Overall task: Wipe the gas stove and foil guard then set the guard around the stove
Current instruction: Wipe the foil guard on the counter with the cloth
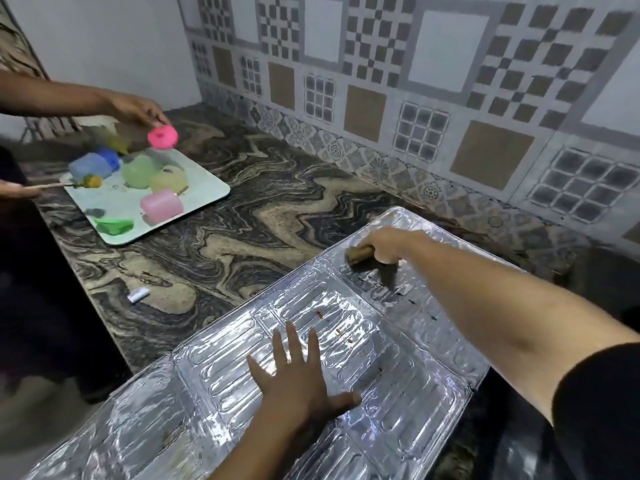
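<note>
The foil guard [311, 358] lies flat on the counter [207, 244], long axis running seven to one o'clock, left hand [298, 379] spread flat at its middle, right hand [384, 245] pinching a brown sponge [360, 254] toward one o'clock, crumbs [341, 329] between them, nearer the left

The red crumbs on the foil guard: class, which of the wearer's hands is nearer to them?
Left. The left hand lies flat on the foil guard, its fingertips just short of the red crumbs. The right hand grips a sponge at the far edge, beyond them.
</note>
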Action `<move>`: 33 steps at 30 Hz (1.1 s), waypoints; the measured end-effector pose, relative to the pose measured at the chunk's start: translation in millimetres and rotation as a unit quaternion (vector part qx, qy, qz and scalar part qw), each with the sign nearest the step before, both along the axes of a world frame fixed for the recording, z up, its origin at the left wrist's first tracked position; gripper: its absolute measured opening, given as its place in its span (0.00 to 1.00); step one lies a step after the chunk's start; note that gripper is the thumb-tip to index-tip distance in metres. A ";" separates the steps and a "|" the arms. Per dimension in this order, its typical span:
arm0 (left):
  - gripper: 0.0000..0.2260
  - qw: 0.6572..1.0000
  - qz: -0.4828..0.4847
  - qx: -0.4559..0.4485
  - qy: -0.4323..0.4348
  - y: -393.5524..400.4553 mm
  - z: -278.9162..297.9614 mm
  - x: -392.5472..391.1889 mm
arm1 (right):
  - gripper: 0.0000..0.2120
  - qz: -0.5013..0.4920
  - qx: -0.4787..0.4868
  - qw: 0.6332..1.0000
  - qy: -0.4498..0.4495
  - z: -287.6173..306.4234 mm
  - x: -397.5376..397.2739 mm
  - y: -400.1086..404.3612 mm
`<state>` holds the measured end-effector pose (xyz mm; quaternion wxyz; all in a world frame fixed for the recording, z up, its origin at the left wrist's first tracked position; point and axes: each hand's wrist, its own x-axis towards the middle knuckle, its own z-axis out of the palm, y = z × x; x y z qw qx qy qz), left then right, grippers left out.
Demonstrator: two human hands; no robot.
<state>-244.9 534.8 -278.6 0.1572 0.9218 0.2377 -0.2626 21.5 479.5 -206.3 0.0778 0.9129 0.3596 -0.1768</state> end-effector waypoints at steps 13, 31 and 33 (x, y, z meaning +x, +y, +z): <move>0.57 1.000 -0.005 -0.008 -0.007 1.1 3.4 0.1 | 0.26 -0.112 -0.283 0.952 0.041 43.4 -12.3 -70.3; 0.57 1.000 -0.005 -0.012 0.000 1.1 6.4 -1.1 | 0.11 -0.039 -0.390 0.909 0.140 48.3 -62.9 -61.8; 0.56 1.000 -0.008 -0.009 -0.003 0.9 6.1 -1.0 | 0.10 -0.058 -0.404 0.900 0.150 61.3 -60.7 -64.4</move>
